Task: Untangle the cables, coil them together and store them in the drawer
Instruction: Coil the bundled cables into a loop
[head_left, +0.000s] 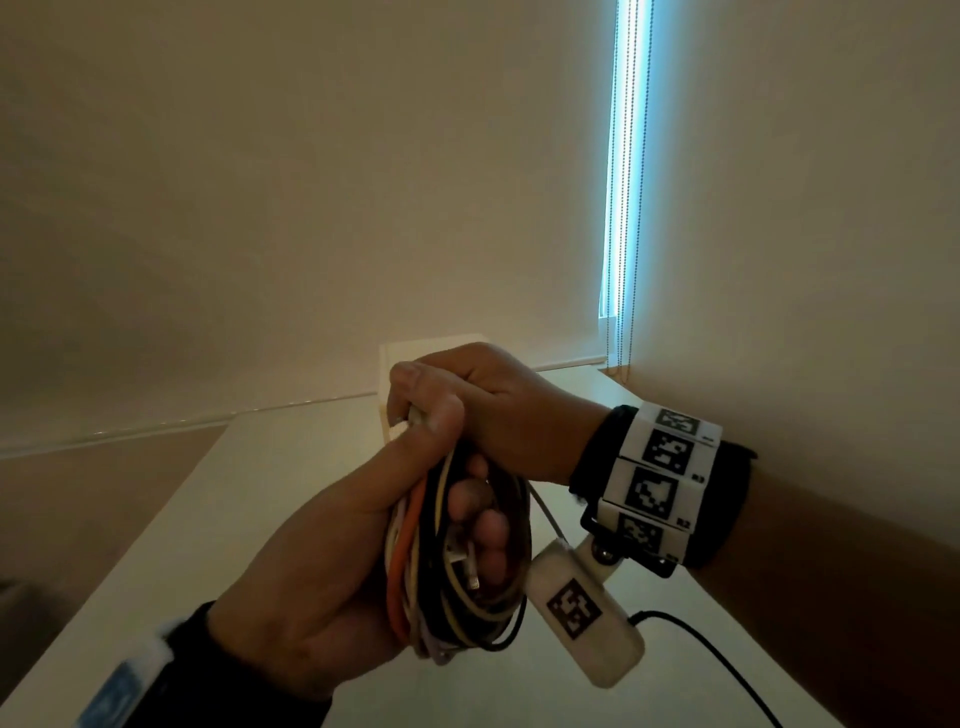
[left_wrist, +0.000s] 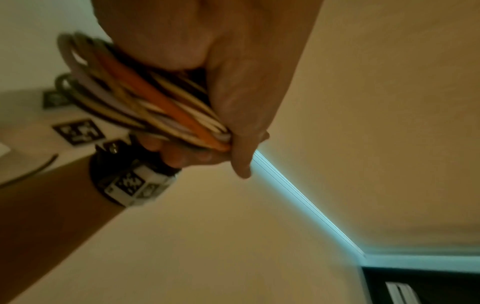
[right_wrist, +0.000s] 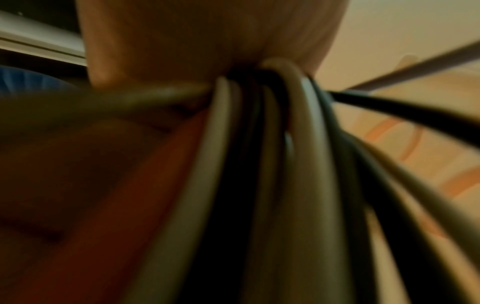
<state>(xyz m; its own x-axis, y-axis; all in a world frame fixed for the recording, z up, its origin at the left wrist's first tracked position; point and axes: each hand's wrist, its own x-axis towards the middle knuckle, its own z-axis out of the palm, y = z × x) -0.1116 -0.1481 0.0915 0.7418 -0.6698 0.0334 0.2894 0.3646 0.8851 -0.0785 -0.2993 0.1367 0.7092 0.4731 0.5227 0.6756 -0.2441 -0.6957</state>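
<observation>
pale walls and a white tabletop (head_left: 291, 499) sat behind your hands. your left hand (head_left: 311, 587) was wrapped round the coiled cables (head_left: 457, 556), raised above the tabletop, while your right hand (head_left: 498, 410) pinched their top. loose plug ends could have sprung out if either grip slackened, undoing the coil. no drawer showed.

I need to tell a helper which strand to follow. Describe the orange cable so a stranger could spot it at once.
Start at the two hands meeting above the white tabletop: the left hand grips a coiled bundle of cables, and the right hand holds its top. The orange cable runs along the bundle's left edge, beside the left palm. It is the only bright strand; the rest are black, white or cream.
</observation>
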